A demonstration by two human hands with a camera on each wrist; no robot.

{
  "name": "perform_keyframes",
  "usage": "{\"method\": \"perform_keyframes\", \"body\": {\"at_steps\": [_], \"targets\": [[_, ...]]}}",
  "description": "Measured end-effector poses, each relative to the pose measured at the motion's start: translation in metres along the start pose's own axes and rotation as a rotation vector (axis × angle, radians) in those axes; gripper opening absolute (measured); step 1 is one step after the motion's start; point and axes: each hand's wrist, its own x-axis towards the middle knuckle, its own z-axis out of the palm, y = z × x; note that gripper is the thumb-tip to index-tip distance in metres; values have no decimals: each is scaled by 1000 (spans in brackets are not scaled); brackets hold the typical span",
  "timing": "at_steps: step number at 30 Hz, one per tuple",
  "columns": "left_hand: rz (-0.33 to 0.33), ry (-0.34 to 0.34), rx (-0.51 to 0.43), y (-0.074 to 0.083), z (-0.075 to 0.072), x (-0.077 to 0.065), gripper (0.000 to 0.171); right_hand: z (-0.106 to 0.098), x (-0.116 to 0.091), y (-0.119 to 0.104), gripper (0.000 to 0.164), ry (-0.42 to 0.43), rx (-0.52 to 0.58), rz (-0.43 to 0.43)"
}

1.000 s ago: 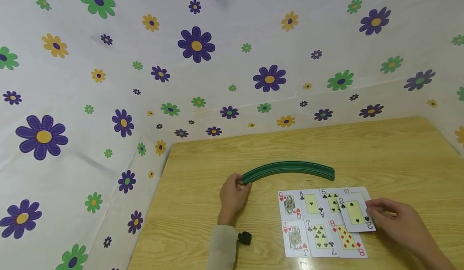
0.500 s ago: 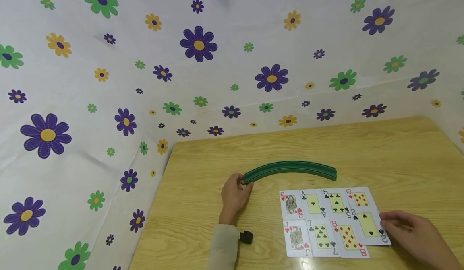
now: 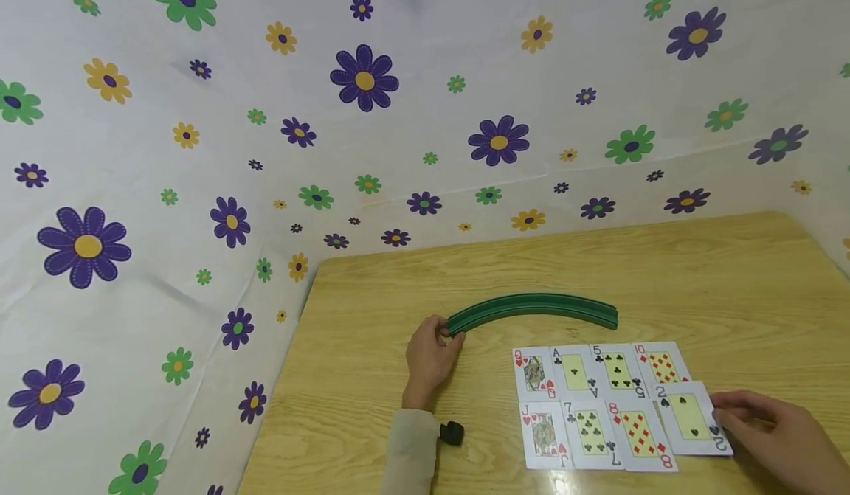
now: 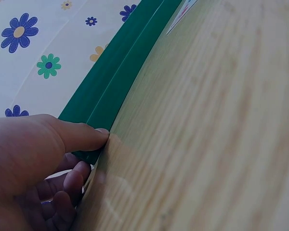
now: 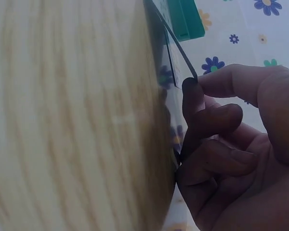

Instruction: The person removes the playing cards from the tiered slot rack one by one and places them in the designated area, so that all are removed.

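Observation:
My right hand pinches the right edge of a two of spades between thumb and fingers. The card covers the lower part of the ten of diamonds and lies just right of the eight of diamonds. In the right wrist view, the pinched card is edge-on and slanted above the table. My left hand pinches the left end of a curved, grooved green card holder. The left wrist view shows my thumb on top of the holder, fingers curled beneath.
More face-up cards lie in two rows: a queen of hearts, ace and five of clubs above, a jack of hearts and seven of clubs below. A flowered cloth walls the wooden table. A black strap end hangs beside the left sleeve.
My right hand has moved right and toward me with the two of spades, from over the five and ten to beside the eight. My left hand keeps its hold on the holder.

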Motion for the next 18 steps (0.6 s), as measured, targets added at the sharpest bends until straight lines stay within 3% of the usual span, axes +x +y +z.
{"method": "perform_keyframes", "body": {"at_steps": [8,18], "targets": [[-1,-3,11,2,-1,-1,24,3,-3,7,40,23,-1,-31],[-6,-6,-6,3,-3,0,24,2,-3,11,37,-27,-50,-59]]}}
